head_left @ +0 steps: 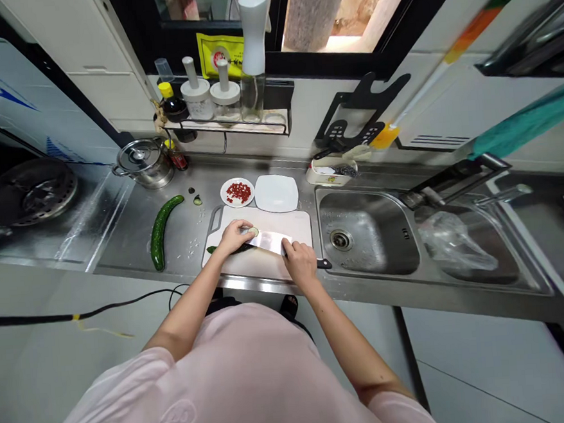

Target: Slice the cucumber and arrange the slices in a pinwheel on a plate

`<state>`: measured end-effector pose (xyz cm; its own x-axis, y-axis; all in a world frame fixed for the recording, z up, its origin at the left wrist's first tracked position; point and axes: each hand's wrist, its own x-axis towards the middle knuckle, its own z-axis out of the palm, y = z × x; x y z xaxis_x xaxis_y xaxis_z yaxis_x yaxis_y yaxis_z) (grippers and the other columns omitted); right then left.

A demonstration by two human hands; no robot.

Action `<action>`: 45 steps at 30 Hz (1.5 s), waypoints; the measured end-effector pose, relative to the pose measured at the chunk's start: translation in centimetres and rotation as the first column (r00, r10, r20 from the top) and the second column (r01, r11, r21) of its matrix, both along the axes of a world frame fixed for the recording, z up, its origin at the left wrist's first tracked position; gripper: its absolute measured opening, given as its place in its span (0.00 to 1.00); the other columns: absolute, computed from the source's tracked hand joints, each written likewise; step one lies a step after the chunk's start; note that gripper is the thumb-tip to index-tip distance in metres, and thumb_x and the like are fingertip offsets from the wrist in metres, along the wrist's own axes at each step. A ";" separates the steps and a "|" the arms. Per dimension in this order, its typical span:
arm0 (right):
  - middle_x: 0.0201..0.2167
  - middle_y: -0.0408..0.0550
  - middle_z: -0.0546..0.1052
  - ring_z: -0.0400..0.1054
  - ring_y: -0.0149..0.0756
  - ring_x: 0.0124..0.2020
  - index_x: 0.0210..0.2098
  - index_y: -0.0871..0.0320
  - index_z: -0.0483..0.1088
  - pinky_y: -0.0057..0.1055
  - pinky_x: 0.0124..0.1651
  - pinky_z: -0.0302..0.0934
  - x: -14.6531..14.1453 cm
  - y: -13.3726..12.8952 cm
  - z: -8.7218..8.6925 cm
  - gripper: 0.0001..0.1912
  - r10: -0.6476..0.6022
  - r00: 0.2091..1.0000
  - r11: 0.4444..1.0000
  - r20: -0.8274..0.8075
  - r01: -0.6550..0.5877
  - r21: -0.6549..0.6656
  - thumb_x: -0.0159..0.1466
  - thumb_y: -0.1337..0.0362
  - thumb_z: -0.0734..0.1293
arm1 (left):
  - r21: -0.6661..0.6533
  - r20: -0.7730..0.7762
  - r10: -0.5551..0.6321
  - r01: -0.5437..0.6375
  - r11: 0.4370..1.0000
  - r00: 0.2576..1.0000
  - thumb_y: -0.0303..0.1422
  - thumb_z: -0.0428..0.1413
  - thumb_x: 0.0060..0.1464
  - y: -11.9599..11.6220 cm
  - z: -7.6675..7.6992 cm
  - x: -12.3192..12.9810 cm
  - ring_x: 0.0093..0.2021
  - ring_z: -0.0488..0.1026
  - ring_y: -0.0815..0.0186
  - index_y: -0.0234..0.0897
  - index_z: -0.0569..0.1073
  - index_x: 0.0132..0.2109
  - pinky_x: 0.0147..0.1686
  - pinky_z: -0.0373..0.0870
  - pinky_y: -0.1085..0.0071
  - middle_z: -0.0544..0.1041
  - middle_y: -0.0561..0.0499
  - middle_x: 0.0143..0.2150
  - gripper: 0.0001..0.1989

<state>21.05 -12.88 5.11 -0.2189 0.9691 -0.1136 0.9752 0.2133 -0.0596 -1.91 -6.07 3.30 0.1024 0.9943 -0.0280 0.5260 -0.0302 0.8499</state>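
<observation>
— Where is the knife (267, 241) held?
— In the right hand (301, 260). Its fingers are wrapped around the grip, and the butt of the black handle is seen past the hand, over the right edge of the board (290, 222).

— And the left hand (234, 237)?
— It is placed over the board, just left of the blade, with its fingers bent. A pale slice (253, 231) is seen at the fingertips, but whether it is pinched or merely touched cannot be told.

— Where is the cut cucumber (211, 249)?
— On the board, partly covered by the left hand. Its dark green end is left showing to the left of that hand.

— What is set around the board?
— At the far side, a round plate (223, 193) is filled in the middle with red bits (239, 192), and a square plate (275, 192) is placed just to its right. On the counter to the left, a whole cucumber (158, 236) is laid, with green scraps (197, 200) near its far end. Farther left and back, a lidded pot (148, 172) is stood. To the right, the sink (377, 224) is set into the counter (120, 248).
</observation>
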 end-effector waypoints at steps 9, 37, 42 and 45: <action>0.36 0.54 0.70 0.59 0.41 0.38 0.58 0.57 0.62 0.33 0.41 0.46 0.4 -0.3 -1.2 0.21 -0.029 1.000 0.999 0.010 0.028 0.038 0.66 0.62 0.57 | 0.053 0.043 0.088 -0.090 0.995 0.995 0.32 0.57 0.48 0.2 -0.7 0.8 0.38 0.72 0.67 0.38 0.73 0.34 0.42 0.69 0.70 0.76 0.52 0.36 0.05; 0.35 0.48 0.73 0.63 0.36 0.36 0.53 0.56 0.67 0.30 0.38 0.46 2.5 -0.5 -2.4 0.19 -0.145 0.988 0.985 -0.049 0.149 0.085 0.61 0.64 0.64 | 0.153 -0.434 0.433 -0.409 0.900 0.790 0.30 0.53 0.53 6.2 -5.2 -3.8 0.41 0.70 0.63 0.40 0.73 0.44 0.42 0.63 0.70 0.75 0.47 0.42 0.11; 0.36 0.48 0.74 0.64 0.37 0.37 0.53 0.55 0.67 0.30 0.39 0.47 2.7 -0.5 -2.1 0.19 -0.156 0.987 0.986 -0.037 0.158 0.052 0.62 0.64 0.63 | 0.212 -0.532 0.311 -0.232 0.949 0.787 0.31 0.52 0.55 5.1 -5.5 -3.4 0.46 0.67 0.59 0.40 0.77 0.40 0.45 0.63 0.66 0.75 0.45 0.43 0.10; 0.36 0.48 0.74 0.64 0.37 0.37 0.54 0.55 0.67 0.31 0.39 0.47 2.7 -0.5 -2.1 0.19 -0.160 0.987 0.986 -0.030 0.162 0.040 0.62 0.64 0.63 | 0.207 -0.551 0.301 -0.222 0.953 0.778 0.31 0.50 0.56 4.9 -5.7 -3.4 0.45 0.67 0.59 0.40 0.78 0.40 0.45 0.63 0.66 0.75 0.45 0.43 0.11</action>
